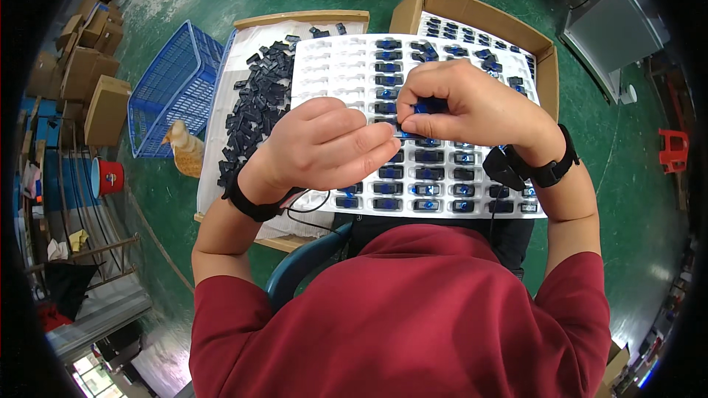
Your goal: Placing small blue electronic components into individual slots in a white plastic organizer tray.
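My left hand [328, 144] is closed, its fingertips brought up against those of my right hand above a white moulded tray [313, 88]. My right hand [468, 103] makes a pinch with thumb and forefinger. Between the two sets of fingertips a sliver of a small dark part [400, 133] shows; most of it is covered by the fingers. Small black-and-blue plastic pieces [388, 188] sit in many of the tray's pockets. Pockets at the upper left of the tray hold none. A few loose pieces [424, 51] lie across its top.
Left of the tray, a heap of black plastic pieces [258, 96] lies on a white-lined, wood-edged board [295, 18]. A blue plastic crate [166, 77] stands beside it, near an orange-and-white animal [184, 149]. Behind the tray is a cardboard box [487, 6]. A cable [306, 222] hangs near my left wrist.
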Motion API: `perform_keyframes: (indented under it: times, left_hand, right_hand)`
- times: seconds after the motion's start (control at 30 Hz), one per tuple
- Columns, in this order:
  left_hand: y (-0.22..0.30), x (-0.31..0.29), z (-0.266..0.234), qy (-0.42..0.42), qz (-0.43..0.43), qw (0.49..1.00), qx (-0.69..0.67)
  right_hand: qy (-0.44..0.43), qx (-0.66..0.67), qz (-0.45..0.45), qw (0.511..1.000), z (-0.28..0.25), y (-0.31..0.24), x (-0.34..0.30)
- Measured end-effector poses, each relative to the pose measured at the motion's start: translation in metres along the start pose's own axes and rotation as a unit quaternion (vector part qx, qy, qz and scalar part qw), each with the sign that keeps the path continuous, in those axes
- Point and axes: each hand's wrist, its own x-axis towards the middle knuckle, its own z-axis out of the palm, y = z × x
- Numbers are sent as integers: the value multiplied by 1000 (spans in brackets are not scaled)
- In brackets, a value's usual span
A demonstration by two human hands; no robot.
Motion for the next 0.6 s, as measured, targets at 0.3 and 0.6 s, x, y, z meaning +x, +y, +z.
perform_keyframes:
  times: [0.3, 0.6]
  left_hand:
    - [-29, -33, 8, 82, -316, 941, -95]
    - [-184, -230, 70, 147, -777, 574, -212]
  right_hand:
    - [97, 220, 37, 970, -11, 1, -24]
    - [169, 325, 147, 919, -28, 47, -68]
